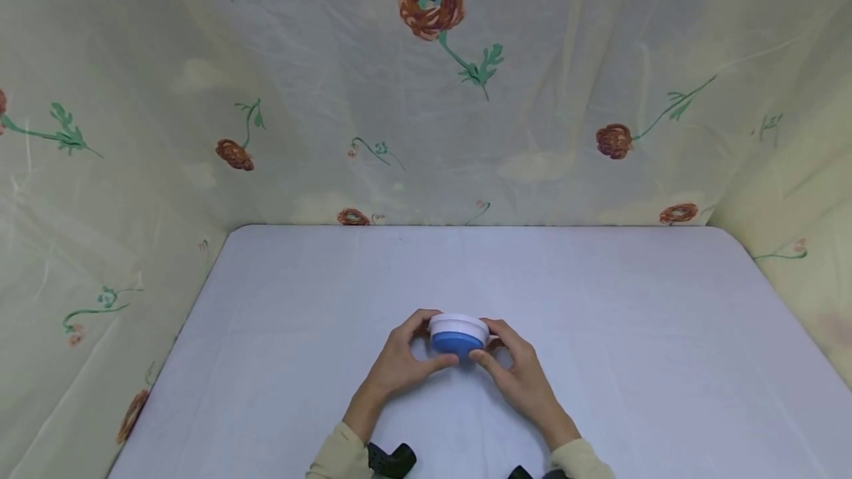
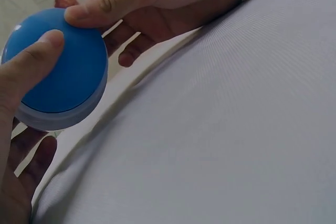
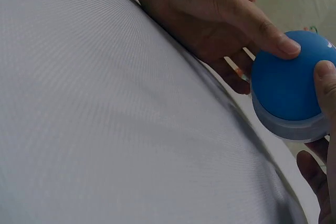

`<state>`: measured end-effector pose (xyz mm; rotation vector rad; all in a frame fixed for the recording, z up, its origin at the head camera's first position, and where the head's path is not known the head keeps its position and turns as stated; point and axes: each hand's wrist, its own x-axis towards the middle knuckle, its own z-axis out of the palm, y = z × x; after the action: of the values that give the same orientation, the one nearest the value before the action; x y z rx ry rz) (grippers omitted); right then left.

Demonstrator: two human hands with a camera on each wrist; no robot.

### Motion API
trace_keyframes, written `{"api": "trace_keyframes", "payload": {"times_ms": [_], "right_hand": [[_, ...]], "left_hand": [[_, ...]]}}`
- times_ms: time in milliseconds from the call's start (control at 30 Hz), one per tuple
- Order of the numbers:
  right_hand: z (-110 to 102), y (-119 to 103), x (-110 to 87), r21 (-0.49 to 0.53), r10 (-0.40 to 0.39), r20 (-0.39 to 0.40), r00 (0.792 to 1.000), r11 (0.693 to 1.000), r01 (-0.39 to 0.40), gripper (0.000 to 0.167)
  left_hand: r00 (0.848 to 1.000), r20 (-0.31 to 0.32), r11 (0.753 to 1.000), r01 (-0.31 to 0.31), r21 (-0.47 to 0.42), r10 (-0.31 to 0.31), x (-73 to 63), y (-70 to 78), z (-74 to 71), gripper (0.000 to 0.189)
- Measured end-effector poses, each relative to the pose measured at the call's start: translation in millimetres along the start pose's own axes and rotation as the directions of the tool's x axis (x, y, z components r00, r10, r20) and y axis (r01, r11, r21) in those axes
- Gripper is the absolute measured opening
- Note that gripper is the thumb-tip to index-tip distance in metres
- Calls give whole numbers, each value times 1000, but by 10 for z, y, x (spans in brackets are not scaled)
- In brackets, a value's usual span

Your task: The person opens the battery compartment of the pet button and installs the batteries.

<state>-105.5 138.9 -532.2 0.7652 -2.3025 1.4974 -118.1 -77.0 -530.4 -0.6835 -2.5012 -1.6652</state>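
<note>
A round, blue-and-white disc-shaped object (image 1: 458, 341) is held between both hands above the white table. Its smooth blue face (image 2: 73, 77) is turned toward the wrists, and a paler band (image 3: 294, 129) runs around the far edge. My left hand (image 1: 401, 362) grips the left side, thumb on the blue face and fingers behind. From the right, my right hand (image 1: 521, 374) holds it the same way, its thumb close to the other thumb. The fingertips behind the object are partly hidden. What kind of object it is cannot be told.
A white cloth covers the table (image 1: 266, 301). Pale flower-printed curtains (image 1: 319, 80) hang behind it and along both sides. Black devices (image 1: 393, 460) sit at the wrists, beside the beige sleeves (image 1: 341, 453).
</note>
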Motion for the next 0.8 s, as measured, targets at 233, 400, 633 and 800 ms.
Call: {"api": "trace_keyframes", "payload": {"times_ms": [233, 400, 633, 800], "right_hand": [[-1, -146, 30, -47, 20, 0, 1000, 999, -20, 46], [-46, -360, 78, -47, 86, 2, 996, 995, -86, 47], [-75, -398, 105, -30, 26, 15, 1000, 999, -26, 67], [-35, -290, 116, -63, -143, 6, 990, 988, 143, 87]], "left_hand": [[1000, 5, 1000, 21, -5, -21, -3, 6, -11, 53], [998, 8, 998, 61, -5, -61, -4, 5, -8, 53], [993, -20, 993, 112, -25, -113, 0, -1, -4, 53], [987, -26, 984, 156, -81, -158, 7, 25, -15, 49]]}}
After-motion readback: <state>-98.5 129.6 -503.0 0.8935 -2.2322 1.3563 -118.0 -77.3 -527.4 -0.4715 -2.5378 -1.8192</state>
